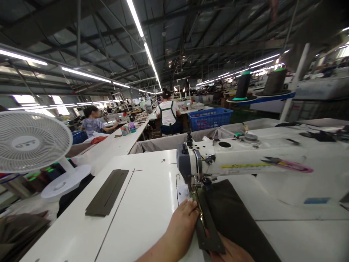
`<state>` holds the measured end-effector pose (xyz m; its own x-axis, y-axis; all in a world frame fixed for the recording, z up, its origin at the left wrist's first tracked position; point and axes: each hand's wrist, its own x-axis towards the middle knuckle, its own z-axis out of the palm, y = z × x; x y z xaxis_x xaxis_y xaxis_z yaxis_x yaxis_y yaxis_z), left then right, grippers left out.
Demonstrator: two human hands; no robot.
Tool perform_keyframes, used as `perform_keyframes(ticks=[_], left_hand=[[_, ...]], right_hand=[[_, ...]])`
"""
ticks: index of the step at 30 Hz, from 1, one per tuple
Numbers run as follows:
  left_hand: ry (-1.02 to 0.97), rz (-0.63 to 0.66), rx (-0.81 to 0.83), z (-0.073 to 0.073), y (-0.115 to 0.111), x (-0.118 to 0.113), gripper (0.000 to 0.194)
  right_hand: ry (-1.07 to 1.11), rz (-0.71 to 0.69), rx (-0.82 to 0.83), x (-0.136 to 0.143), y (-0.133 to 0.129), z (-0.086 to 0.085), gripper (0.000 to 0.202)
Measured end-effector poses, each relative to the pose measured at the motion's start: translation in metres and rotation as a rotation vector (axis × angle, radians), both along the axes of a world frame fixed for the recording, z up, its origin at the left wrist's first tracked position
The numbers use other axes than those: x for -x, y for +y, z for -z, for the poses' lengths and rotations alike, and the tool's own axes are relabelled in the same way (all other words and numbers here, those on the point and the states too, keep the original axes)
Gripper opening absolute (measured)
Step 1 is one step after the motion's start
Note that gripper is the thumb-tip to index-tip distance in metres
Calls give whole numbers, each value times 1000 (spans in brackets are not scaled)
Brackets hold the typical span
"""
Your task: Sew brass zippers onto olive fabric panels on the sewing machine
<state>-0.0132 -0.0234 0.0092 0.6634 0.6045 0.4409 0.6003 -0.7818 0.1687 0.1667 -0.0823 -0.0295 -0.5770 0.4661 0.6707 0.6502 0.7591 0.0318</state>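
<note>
Dark olive fabric lies under the head of a white sewing machine, with a narrow strip and a gold-coloured zipper along its left part. My left hand rests at the strip's left edge just in front of the needle area, its fingers together; whether they pinch anything is hidden. Lower down, my right hand is partly beneath the strip's near end and holds the fabric, its fingertips mostly covered. A stack of olive pieces lies on the table to the left.
A white fan stands at the left. Pink-handled scissors lie on the machine arm. Thread cones stand at the upper right. Beyond the table are a blue crate and two seated people.
</note>
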Motion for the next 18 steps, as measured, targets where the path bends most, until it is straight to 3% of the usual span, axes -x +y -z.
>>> perform_keyframes(ticks=[8,15,18], left_hand=[[0,-6,5,-13,1,-1,23],[59,16,2,-17,3,0,25],[64,27,-9,-18,6,-2,20]], right_hand=[[223,10,-56,18,-4,-11,39],[260,31,-85,20,-4,-26,41],[212,-4,-6,18,-3,-31,42]])
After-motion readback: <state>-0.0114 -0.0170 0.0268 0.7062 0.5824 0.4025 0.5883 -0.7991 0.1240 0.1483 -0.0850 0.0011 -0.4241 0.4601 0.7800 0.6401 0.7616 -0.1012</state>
